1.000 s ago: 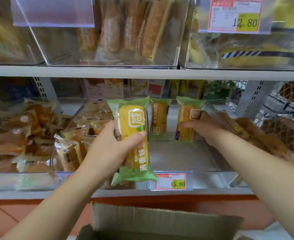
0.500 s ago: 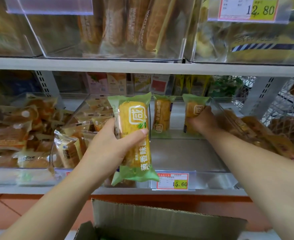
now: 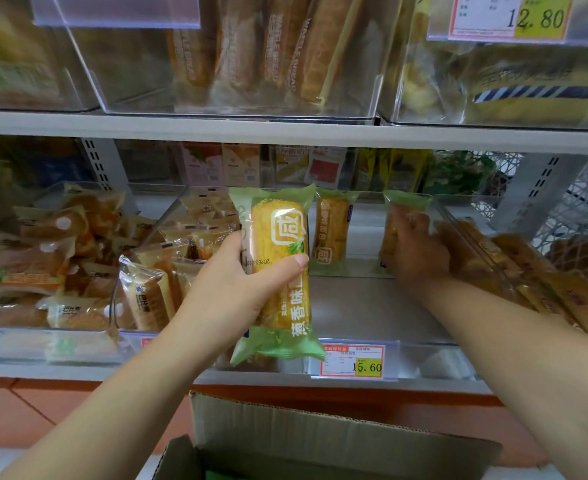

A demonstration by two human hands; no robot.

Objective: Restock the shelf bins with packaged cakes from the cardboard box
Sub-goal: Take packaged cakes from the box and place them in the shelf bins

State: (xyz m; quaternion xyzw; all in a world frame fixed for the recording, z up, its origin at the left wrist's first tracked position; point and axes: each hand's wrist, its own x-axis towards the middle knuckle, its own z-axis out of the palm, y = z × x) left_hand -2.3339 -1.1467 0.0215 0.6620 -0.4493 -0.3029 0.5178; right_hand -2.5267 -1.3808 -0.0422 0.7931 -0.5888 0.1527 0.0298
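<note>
Head view: open cardboard box (image 3: pixel 323 441) nearest, below the shelf. Left hand (image 3: pixel 230 292) grips an upright green-wrapped cake (image 3: pixel 278 271) before the clear bin (image 3: pixel 434 358), thumb across its front. Further in, right hand (image 3: pixel 420 251) curls fingers around a second cake (image 3: pixel 394 216) standing at the bin's back, beside a third cake (image 3: pixel 332 230).

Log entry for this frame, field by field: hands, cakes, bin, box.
left hand: grips a green-wrapped cake upright in front of the clear bin
right hand: holds a second cake at the bin's back right
third cake: stands at the back, untouched
clear bin: floor mostly bare; tag reads 15.60
cardboard box: open, below the shelf
</note>
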